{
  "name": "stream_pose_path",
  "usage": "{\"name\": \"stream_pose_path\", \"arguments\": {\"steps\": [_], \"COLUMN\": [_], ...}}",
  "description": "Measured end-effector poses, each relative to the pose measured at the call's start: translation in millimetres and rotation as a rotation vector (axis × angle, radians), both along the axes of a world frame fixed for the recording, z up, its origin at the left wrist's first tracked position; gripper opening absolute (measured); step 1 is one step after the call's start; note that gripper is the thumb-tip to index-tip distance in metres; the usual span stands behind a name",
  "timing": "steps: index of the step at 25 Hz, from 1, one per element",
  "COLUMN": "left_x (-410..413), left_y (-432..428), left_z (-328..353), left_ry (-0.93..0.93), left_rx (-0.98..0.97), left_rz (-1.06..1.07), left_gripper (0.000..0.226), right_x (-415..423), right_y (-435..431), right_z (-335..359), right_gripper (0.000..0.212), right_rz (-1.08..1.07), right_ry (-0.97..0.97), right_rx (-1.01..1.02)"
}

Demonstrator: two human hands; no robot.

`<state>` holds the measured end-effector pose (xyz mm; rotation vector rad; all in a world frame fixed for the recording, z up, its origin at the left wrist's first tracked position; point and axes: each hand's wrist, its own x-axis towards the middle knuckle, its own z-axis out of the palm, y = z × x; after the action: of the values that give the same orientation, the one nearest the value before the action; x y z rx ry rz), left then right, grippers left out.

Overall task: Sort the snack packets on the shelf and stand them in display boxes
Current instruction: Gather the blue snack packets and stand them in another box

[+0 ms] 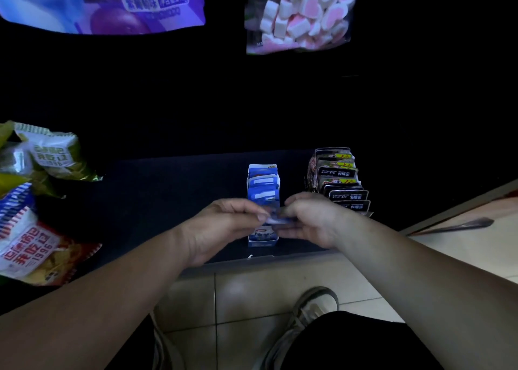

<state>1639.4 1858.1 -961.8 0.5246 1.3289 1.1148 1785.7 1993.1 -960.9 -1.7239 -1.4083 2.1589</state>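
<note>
Nearest the viewer: pale tiled floor (252, 294), one grey sneaker (311, 308) in full view, and the edge of a second shoe (161, 344) at lower left. Two bare forearms reach forward over the shelf edge. The left hand (224, 221) and right hand (311, 218) meet at centre, fingers curled. Together they pinch one blue snack packet (276, 219) from either end, held just above the near end of the blue display box (263, 239). The packet is blurred and its print is unreadable. The hands cover the near part of this box, so the contents there cannot be checked. Behind the hands, at least three blue-and-white packets (263, 182) stand upright in a row. Just right of it, apart from it, stands one black display box (314, 173) holding about seven black packets (347, 194) in a stepped file; the right wrist hides its near end. Both boxes sit on the dark shelf (157, 190). On the left of the shelf, well apart from the boxes, lie three crisp bags: a red-and-white bag (36, 252) nearest, a blue-striped bag (14, 204) behind it, and a green bag (53, 156) farthest. On the floor at right lies one dark slender object (462, 225), which is not identifiable. Farthest and highest, two bags hang against a dark background: a purple grape-flavour bag (112, 2) at left and a clear bag of pink-and-white marshmallows (302, 13) at right.
</note>
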Motion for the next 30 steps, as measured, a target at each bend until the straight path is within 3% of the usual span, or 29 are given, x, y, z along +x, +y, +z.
{"name": "stream_pose_path", "arguments": {"steps": [2, 4, 7, 11, 13, 16, 21, 27, 30], "left_x": [-1, -5, -7, 1, 1, -5, -4, 1, -1], "left_y": [-1, -1, 2, 5, 7, 11, 12, 8, 10], "left_z": [1, -4, -15, -24, -28, -26, -16, -24, -27], "left_ry": [0.050, 0.217, 0.277, 0.309, 0.398, 0.457, 0.416, 0.491, 0.556], "left_rx": [-0.041, -0.097, -0.114, -0.162, -0.206, -0.216, -0.133, -0.188, -0.180], "left_rz": [0.112, 0.195, 0.168, -0.048, -0.017, 0.115, 0.075, 0.049, 0.047], "left_gripper": [0.022, 0.029, 0.030, 0.054, 0.051, 0.058, 0.051, 0.032, 0.031], "right_x": [0, 1, -2, -9, -12, -13, -5, -1, -2], "right_y": [3, 4, 2, 8, 9, 6, 4, -3, 3], "right_z": [0, -1, 6, 19, 18, 9, -21, -37, -29], "right_gripper": [0.031, 0.037, 0.041, 0.030, 0.016, 0.014, 0.023, 0.010, 0.035], "right_rz": [-0.067, -0.071, -0.074, -0.141, -0.129, -0.033, 0.096, 0.272, 0.358], "right_ry": [0.018, 0.004, 0.028, 0.103, 0.106, 0.063, -0.048, -0.168, -0.213], "right_rx": [0.052, 0.126, 0.251, 0.491, 0.497, 0.495, 0.463, 0.540, 0.551]}}
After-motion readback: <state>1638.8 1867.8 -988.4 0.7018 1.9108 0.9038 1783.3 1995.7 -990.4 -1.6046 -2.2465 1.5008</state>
